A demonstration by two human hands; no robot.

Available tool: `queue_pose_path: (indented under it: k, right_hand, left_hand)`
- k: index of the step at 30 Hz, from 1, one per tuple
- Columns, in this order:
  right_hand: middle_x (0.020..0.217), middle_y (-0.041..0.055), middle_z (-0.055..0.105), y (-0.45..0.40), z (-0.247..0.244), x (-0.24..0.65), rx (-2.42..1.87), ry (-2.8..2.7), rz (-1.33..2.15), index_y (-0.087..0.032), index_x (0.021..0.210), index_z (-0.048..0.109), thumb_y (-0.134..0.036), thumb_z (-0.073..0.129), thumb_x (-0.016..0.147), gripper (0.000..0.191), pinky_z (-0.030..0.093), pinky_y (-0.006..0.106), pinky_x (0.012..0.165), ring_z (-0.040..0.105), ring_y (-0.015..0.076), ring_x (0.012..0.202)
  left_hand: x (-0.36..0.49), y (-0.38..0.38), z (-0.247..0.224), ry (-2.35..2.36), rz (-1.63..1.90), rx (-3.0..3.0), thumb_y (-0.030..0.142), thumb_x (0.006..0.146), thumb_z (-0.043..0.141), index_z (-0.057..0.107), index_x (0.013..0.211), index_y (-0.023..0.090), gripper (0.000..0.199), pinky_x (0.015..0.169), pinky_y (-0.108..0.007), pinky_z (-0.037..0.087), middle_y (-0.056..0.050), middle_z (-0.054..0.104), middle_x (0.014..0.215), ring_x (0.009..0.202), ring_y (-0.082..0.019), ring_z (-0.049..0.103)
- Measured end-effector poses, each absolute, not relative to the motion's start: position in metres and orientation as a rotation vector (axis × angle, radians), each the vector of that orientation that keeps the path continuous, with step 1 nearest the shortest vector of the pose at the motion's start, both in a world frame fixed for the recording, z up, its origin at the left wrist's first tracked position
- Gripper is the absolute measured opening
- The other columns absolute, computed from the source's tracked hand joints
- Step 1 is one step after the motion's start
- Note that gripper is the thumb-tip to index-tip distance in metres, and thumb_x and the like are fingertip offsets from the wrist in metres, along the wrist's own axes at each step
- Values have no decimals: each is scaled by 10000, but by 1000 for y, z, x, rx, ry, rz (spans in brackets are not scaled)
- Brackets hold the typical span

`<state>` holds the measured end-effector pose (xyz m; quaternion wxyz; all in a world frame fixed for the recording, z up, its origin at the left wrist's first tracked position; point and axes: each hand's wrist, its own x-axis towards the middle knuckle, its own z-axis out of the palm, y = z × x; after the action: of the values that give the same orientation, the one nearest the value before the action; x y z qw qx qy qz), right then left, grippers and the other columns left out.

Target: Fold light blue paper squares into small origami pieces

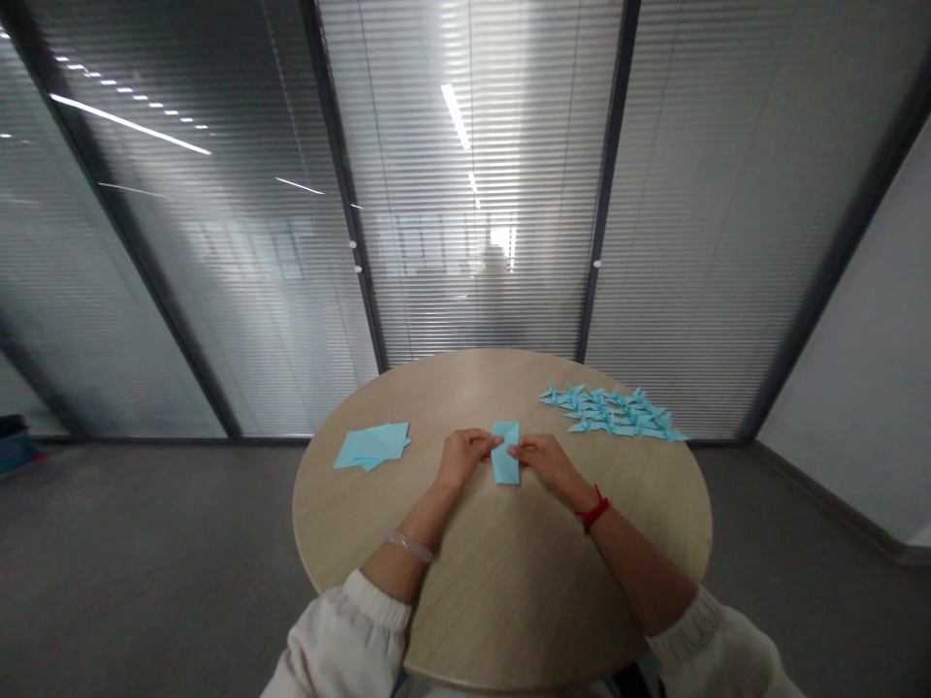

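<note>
A folded piece of light blue paper (505, 465), a narrow upright rectangle, is held between both hands over the middle of the round table. My left hand (463, 456) pinches its left edge between thumb and fingers. On the opposite edge, my right hand (545, 461) grips the paper with the thumb on top. A slanted fold line shows near the paper's upper part. To the left lies a small stack of flat blue sheets (372, 445), slightly fanned. Rows of several folded blue paper cranes (615, 411) rest at the back right.
The round wooden table (501, 591) stands before glass panels with blinds (480, 291) and dark frames. A white wall (865, 349) is at the right. At the far left, a dark blue object (16, 446) sits on the grey floor.
</note>
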<state>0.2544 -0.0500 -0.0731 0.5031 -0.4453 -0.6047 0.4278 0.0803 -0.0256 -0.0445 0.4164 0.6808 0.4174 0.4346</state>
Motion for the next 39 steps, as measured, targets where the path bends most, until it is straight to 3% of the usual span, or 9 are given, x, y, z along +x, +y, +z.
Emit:
queue_pose_path:
  k: [15, 26, 39]
  right_hand:
    - [646, 20, 638, -44, -78, 262, -1109, -1470, 915, -143, 670, 644, -497, 673, 679, 355, 425, 265, 606, 568, 153, 607]
    - [656, 20, 648, -48, -74, 257, -1052, -1469, 1003, -149, 698, 632, -513, 695, 661, 371, 439, 260, 590, 586, 153, 616]
    - [615, 3, 603, -43, -78, 263, -1140, -1452, 868, -151, 662, 609, -459, 699, 660, 320, 382, 243, 559, 529, 135, 572]
  left_hand:
    - [83, -30, -39, 998, 961, 1589, 613, 527, 737, 646, 564, 135, 487, 561, -260, 481, 1, 565, 524, 506, -119, 528]
    - [80, -33, -37, 1073, 1014, 1696, 612, 570, 704, 626, 523, 147, 474, 526, -233, 429, 4, 546, 495, 502, -125, 527]
    - [82, -40, -33, 970, 891, 1633, 635, 527, 721, 566, 485, 149, 511, 525, -226, 409, 32, 482, 470, 478, -95, 458]
